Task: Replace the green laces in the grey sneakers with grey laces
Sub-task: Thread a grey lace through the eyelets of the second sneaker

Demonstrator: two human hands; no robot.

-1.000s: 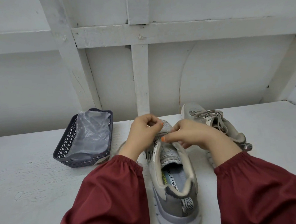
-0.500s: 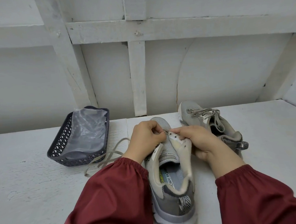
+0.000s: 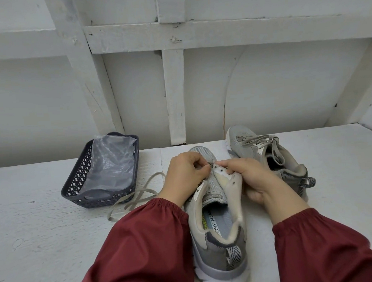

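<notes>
Sneaker work sits right between the two hands: the near sneaker (image 3: pixel 217 243) lies on the table (image 3: pixel 45 247) with its heel towards the person and its toe pointing away, so the eyelet rows face up. The right hand (image 3: pixel 248 178) grips the right eyelet flap (image 3: pixel 225 182) and folds it outward. That seems meant to show the holes and keep the upper steady while the lace goes in. The left hand (image 3: pixel 184 175), fingers curled, pinches the end of a pale grey lace (image 3: pixel 138 196) at the eyelet furthest from the heel, just off the right hand's fingertips; the tip itself is hidden. No lace crosses the tongue, so threading looks barely begun on this shoe.

The rest of the lace trails loose away to the left of the left hand, slack enough not to resist a pull. Just beyond the right hand a second sneaker (image 3: pixel 257 151) lies tilted, already laced in the same grey. Well out past the left hand stands a dark basket (image 3: pixel 74 187) holding a clear plastic bag (image 3: pixel 112 162), and the lace's far loops lie against it
</notes>
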